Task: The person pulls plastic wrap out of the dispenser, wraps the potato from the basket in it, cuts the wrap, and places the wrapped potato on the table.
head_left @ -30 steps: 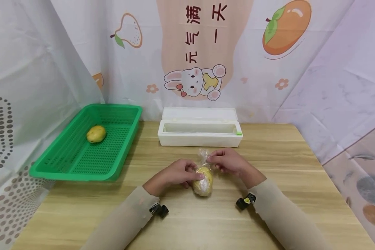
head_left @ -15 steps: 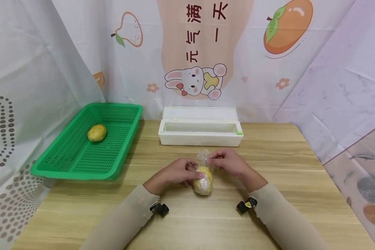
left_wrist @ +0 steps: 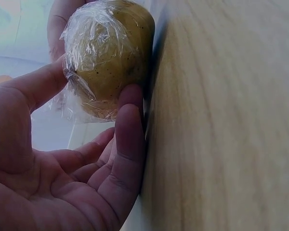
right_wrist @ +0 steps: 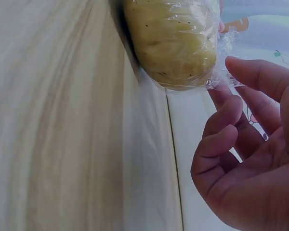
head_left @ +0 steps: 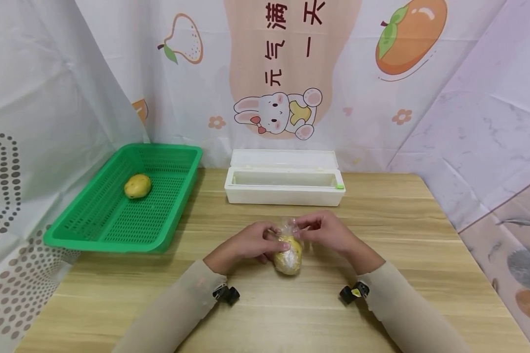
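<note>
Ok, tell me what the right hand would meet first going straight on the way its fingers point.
The loose end of the plastic wrap, which the right hand touches. Past that, probably the left hand, though depth is hard to judge.

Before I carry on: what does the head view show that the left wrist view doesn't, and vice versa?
Only the head view: the green basket, the other potato inside it, and both beige sleeves.
Only the left wrist view: the palm side of the left hand, and dark specks on the wrapped potato.
Both: that potato, the tabletop, the left hand and at least part of the right hand.
</note>
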A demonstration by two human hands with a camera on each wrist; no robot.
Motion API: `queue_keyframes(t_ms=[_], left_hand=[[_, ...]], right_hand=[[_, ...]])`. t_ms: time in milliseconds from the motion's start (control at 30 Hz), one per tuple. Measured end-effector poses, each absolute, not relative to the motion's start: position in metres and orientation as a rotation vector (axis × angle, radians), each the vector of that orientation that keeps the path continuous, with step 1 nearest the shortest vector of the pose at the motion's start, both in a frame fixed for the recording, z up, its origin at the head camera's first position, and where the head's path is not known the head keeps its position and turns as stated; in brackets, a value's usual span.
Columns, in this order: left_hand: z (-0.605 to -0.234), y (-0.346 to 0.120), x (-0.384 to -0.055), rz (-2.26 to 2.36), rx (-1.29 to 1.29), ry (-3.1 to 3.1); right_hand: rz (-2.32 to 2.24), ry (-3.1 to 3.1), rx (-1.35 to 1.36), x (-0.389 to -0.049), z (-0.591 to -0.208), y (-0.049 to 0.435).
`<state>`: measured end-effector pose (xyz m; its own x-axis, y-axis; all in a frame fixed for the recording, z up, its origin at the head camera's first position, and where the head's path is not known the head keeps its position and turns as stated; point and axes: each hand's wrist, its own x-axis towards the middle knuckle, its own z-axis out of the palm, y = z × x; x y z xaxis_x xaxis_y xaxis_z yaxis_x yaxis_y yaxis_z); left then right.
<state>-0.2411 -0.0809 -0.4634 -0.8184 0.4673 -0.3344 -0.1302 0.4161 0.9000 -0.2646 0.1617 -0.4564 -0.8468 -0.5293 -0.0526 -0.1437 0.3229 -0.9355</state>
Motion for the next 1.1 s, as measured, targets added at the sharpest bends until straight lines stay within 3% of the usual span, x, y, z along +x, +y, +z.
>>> queue_keyframes(t_ms=[567, 1100], left_hand=[[-0.465, -0.080, -0.240, 1.416, 0.324, 2.145], [-0.470, -0.085, -0.247, 1.509, 0.285, 1.992]], right_hand=[[-1.296, 2.441, -0.978, -0.248, -0.449, 0.164], [-1.188, 2.613, -0.948, -0.238, -0.443, 0.152]])
